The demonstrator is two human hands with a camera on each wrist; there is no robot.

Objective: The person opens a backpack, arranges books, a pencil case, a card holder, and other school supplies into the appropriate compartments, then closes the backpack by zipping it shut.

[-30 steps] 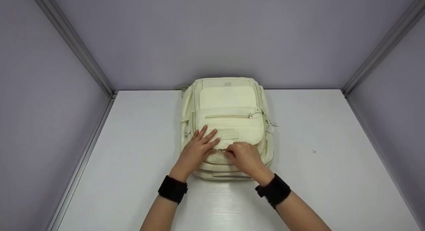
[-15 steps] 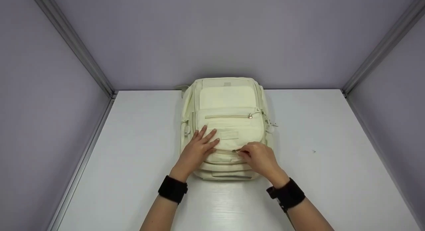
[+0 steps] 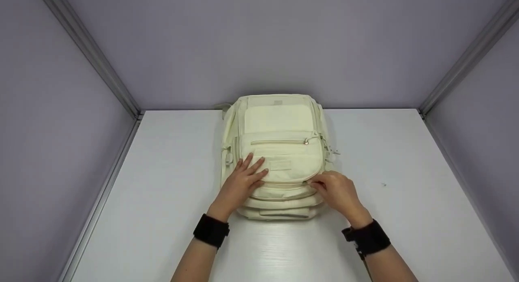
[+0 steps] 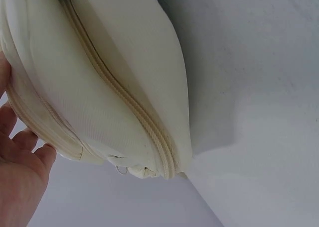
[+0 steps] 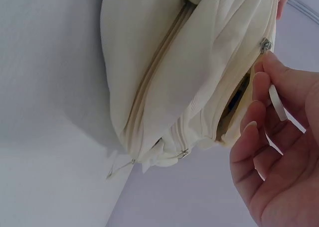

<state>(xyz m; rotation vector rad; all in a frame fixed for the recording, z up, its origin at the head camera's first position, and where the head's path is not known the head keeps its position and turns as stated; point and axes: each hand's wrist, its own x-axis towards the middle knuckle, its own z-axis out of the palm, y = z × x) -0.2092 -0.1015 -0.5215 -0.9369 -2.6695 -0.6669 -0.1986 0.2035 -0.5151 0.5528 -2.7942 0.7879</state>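
A cream backpack (image 3: 278, 120) lies on its back on the white table, front pockets facing up. My left hand (image 3: 238, 186) rests with fingers spread on the left of the lower front pocket. At that pocket's curved lower edge, my right hand (image 3: 337, 192) pinches a zipper pull. In the right wrist view the metal slider (image 5: 265, 45) sits just beyond the thumb and forefinger, and a pale pull tab (image 5: 277, 103) sticks out between the fingers. Beside the slider the pocket gapes, with a dark interior (image 5: 234, 101) showing. The left wrist view shows my left fingertips (image 4: 46, 155) against the pocket's edge.
Another zipper (image 3: 279, 142) with a metal pull runs straight across the pack's upper front. Cords and straps (image 3: 332, 153) hang at its right side. A tiny scrap (image 3: 383, 184) lies on the table (image 3: 405, 233). Grey-purple panels (image 3: 275, 43) stand behind and at both sides.
My right hand has moved right along the pocket's lower edge, drawing the zipper slider with it from near the middle toward the right corner. My left hand has stayed in place.
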